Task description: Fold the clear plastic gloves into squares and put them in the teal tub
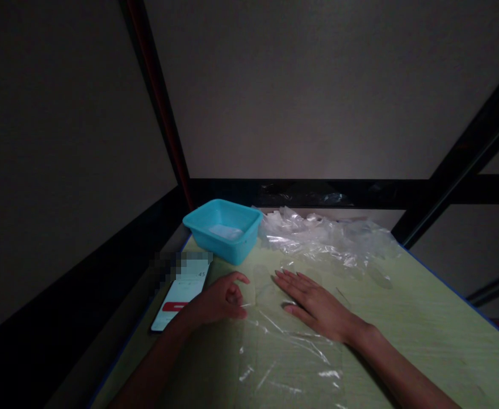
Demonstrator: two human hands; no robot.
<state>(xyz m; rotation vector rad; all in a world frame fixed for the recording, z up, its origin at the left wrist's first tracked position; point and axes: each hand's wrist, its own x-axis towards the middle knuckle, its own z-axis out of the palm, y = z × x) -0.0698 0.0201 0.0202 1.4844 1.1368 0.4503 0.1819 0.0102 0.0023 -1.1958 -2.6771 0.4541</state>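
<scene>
A clear plastic bag [292,352] lies flat on the green mat [423,324] in front of me. My right hand [317,304] rests flat on its upper part, fingers stretched out and together. My left hand [221,298] is curled at the bag's upper left edge, with thumb and forefinger pinching the plastic there.
A turquoise plastic tub [223,227] holding something white stands at the back left. A heap of clear plastic bags [326,236] lies behind my hands. A phone [181,295] with a lit screen lies left of my left hand. Dark frame bars [457,159] rise around the table.
</scene>
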